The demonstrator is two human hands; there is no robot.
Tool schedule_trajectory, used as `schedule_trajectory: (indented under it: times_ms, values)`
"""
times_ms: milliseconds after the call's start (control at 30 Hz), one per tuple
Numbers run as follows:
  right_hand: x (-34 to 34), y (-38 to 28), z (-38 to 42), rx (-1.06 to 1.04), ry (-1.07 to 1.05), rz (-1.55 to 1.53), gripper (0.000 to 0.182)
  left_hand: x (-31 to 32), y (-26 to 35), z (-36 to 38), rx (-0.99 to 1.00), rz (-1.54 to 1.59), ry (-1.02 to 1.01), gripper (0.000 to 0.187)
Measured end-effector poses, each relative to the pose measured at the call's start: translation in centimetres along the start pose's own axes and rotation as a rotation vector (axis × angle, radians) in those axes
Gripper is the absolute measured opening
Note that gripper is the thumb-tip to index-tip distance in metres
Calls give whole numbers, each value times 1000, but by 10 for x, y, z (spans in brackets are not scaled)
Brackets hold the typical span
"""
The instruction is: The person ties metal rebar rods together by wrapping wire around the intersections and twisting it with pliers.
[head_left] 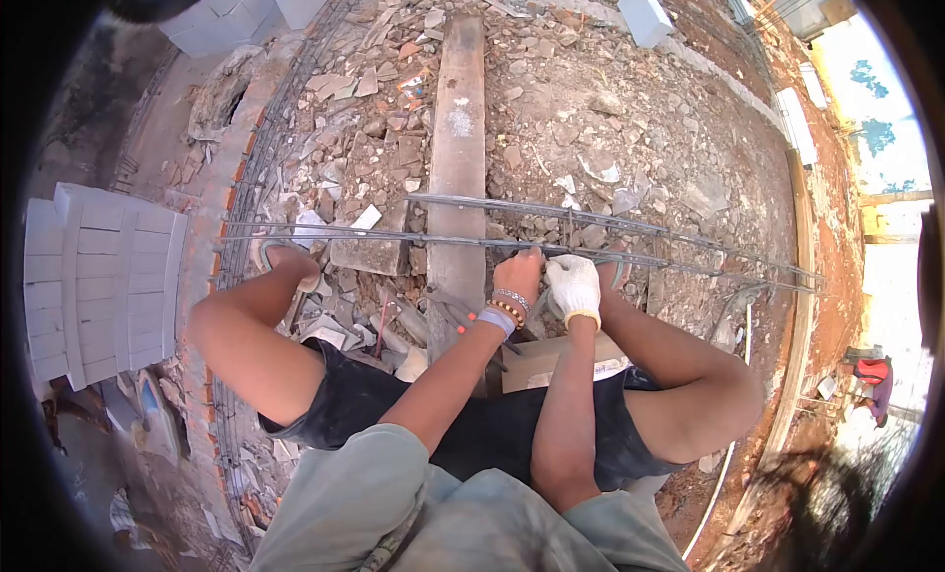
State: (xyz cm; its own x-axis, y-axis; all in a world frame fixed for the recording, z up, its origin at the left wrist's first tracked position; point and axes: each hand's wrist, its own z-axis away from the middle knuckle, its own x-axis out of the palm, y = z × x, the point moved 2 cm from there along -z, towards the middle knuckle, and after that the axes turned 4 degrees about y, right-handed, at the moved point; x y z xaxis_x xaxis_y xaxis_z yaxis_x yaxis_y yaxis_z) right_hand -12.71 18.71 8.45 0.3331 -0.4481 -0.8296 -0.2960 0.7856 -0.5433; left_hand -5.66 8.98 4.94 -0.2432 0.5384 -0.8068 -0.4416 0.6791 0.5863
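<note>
I squat over a rebar cage [413, 239] of long steel bars lying across rubble. My left hand [519, 274], bare with bead bracelets at the wrist, pinches a bar at the cage's middle. My right hand [574, 285] wears a white glove and grips the same spot beside it, fingers closed; what is inside the fist is hidden. Both hands touch each other at the bar. My knees spread to either side.
A long wooden plank [459, 149] runs away under the cage. Broken brick and concrete rubble [630, 129] covers the ground. White blocks are stacked at left [98, 277] and at the top [226, 16]. A cardboard piece [551, 360] lies under my legs. A brick wall edge [212, 247] runs along the left.
</note>
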Motion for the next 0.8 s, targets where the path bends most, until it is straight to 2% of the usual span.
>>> schedule_trajectory:
  times_ms: [67,200,367,400,533,633,667,700,767,800]
  values:
    - [-4,-5,0,73,-46,33,33,7,-1,-1,106,-101,38,12]
    - [-16,-34,3,235,-111,35,33,16,-2,1,72,-20,16,12]
    - [-11,-38,9,129,-30,98,34,19,2,11,-22,160,58,21]
    - [-9,-36,9,103,-17,104,34,27,-2,10,-33,182,52,29]
    - [-7,-34,12,53,-123,142,38,48,-9,12,-57,225,92,38]
    - [1,-25,15,-106,-33,53,36,52,-9,12,-105,299,137,45]
    - [1,-18,17,-85,-45,14,34,50,-7,17,-92,315,257,35]
    - [-5,-16,23,-28,-102,-23,33,54,-5,18,-157,351,240,33]
    - [-22,-10,35,82,-205,-105,32,60,-2,11,-279,414,212,39]
    - [-30,-11,42,37,-158,-151,31,57,-2,11,-281,433,169,44]
